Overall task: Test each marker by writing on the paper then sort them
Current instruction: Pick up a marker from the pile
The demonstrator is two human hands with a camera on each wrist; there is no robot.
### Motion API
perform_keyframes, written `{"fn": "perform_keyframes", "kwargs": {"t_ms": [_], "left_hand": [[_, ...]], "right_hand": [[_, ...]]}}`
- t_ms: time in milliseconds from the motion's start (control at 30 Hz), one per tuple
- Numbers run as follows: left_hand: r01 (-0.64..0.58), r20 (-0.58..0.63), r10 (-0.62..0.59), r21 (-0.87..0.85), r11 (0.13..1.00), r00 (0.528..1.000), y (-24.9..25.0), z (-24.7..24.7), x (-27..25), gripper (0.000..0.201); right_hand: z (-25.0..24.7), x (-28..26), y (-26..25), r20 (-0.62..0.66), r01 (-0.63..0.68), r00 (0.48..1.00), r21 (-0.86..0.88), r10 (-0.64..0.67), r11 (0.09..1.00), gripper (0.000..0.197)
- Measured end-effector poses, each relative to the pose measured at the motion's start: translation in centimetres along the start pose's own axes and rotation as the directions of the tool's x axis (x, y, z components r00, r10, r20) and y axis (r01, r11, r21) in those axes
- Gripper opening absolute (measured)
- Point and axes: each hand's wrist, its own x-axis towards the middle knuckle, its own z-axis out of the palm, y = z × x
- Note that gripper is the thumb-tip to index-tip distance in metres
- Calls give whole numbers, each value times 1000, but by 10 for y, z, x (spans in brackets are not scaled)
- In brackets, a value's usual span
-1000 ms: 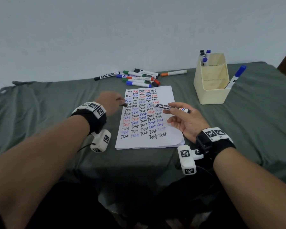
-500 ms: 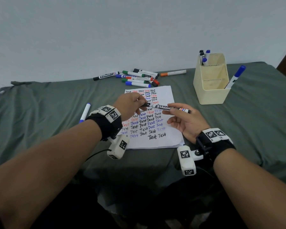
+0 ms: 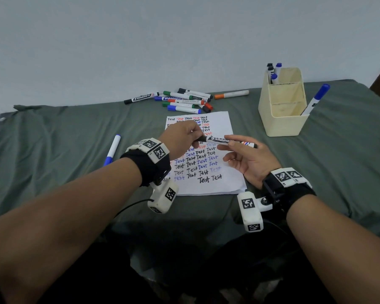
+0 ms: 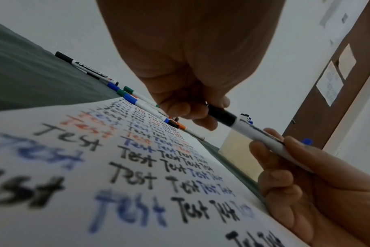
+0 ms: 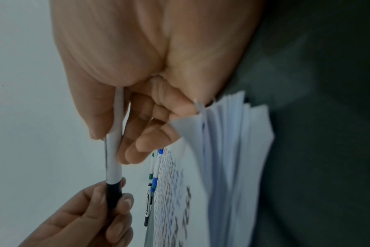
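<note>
Above the paper (image 3: 219, 126), from the head camera, the left hand (image 3: 180, 139) pinches the cap of a black marker (image 3: 226, 141) that the right hand (image 3: 246, 161) grips by the barrel; a misaligned push could smear ink. At the left wrist, fingertips (image 4: 201, 113) curl round the cap. At the right wrist, thumb and fingers (image 5: 135, 150) clamp the barrel.

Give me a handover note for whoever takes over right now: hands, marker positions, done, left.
Left hand pinches the black cap on the black marker; right hand holds its barrel above the paper.
Done: paper is full of "Test" rows; four markers stand in the organizer, a blue marker leans at its right side.
Left: sort this marker, then test the pile beyond the paper. A lone blue marker lies left of it.
</note>
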Motion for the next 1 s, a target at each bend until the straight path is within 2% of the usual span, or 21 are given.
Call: {"fn": "perform_keyframes", "kwargs": {"t_ms": [67,200,333,467,500,567,600,633,667,767,1000], "left_hand": [[0,-2,0,23,1000,1000,-1,0,1,19],[-19,10,18,74,997,1000,-7,1,-2,22],[-36,-8,36,69,997,999,-8,2,-3,24],[-118,83,102,211,970,991,-13,-4,-3,20],[-127,94,104,286,950,990,-18,-6,-1,28],[-114,122,58,521,846,991,-36,-10,3,78],[-67,129,-19,630,773,991,-47,-11,3,100],[-23,138,-102,697,717,985,-57,-11,3,111],[7,155,-171,722,692,973,-68,-11,2,113],[57,202,-271,696,716,941,-88,-5,-4,109],[81,193,-285,680,729,939,-89,-3,-4,112]], "right_hand": [[0,0,0,-1,1,1000,-13,-1,1000,33],[1,1,3,8,8,1000,-66,-8,998,20],[1,2,3,10,9,1000,-64,-9,998,19],[-2,3,2,-15,-1,1000,-26,0,1000,24],[-3,4,2,-29,-2,1000,-18,2,1000,21],[-2,5,2,-71,-6,997,5,6,1000,14],[-2,5,2,-90,-7,996,20,9,1000,11],[-3,5,3,-104,-7,995,30,10,1000,12],[-2,5,3,-112,-8,994,33,12,999,14],[-2,5,3,-121,-11,993,35,15,999,16],[-1,7,2,-153,8,988,132,13,991,16]]}}
